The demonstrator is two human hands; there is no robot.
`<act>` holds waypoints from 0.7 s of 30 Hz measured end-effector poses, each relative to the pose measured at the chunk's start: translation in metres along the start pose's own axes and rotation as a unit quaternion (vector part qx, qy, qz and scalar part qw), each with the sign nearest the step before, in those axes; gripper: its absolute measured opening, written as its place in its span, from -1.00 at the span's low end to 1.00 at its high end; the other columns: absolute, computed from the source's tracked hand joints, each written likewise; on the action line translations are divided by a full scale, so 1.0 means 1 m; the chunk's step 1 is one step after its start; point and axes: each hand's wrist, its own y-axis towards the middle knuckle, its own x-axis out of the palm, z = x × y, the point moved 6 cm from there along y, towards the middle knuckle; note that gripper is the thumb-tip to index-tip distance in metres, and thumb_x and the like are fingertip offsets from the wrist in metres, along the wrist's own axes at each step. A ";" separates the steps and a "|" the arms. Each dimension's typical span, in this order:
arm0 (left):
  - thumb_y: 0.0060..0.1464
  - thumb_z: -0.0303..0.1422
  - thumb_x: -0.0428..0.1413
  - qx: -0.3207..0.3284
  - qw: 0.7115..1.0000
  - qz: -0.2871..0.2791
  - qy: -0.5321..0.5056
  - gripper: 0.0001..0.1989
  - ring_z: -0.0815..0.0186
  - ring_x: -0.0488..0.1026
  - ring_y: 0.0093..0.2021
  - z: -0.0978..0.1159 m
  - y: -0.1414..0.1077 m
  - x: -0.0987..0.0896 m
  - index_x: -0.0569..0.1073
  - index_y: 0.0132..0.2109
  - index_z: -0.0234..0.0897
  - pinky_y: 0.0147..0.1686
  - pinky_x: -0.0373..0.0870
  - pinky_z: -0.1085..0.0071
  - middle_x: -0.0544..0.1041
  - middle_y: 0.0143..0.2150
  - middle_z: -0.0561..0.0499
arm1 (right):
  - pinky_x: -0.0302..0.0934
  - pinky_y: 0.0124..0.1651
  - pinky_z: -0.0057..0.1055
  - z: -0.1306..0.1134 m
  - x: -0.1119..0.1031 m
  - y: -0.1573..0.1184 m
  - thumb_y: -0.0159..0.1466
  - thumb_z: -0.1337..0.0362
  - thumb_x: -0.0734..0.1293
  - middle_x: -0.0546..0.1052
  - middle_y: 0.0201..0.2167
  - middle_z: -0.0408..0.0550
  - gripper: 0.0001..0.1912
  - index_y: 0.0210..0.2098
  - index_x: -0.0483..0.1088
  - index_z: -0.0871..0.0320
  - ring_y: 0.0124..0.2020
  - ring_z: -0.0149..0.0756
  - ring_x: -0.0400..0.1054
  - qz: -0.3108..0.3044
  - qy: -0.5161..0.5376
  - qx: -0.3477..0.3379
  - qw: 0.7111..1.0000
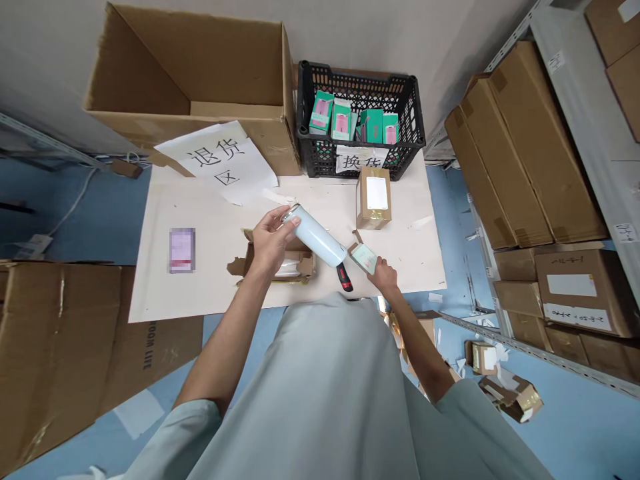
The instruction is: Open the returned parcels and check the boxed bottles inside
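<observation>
My left hand (273, 241) is closed around the top end of a pale blue tumbler (320, 236), which tilts down to the right above the table. In my right hand (384, 276) is a small pale green box (364, 257), with a brown flap raised at its far end. Below the tumbler lies an opened cardboard carton (306, 268) with torn flaps and something whitish inside. A black and red utility knife (345, 277) rests at the table's front edge, partly hidden by the tumbler.
Behind stand a large open cardboard box (240, 137) and a black crate (360, 73) holding several green boxes. A taped carton (374, 217) sits before the crate. A blurred purple item (182, 251) lies on the white table (155, 293). Cartons and shelving flank both sides.
</observation>
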 end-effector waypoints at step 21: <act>-0.12 -0.09 0.58 0.140 0.978 -0.127 0.093 -0.41 -0.08 0.56 0.34 0.046 -0.016 0.054 0.65 0.01 -0.22 0.30 0.56 0.01 0.63 0.28 -0.23 | 0.44 0.18 -0.08 -0.011 -0.039 -0.058 0.29 -0.04 0.54 0.56 0.34 0.06 -0.25 0.39 0.35 -0.02 0.26 0.07 0.52 0.093 0.276 -0.166 0.942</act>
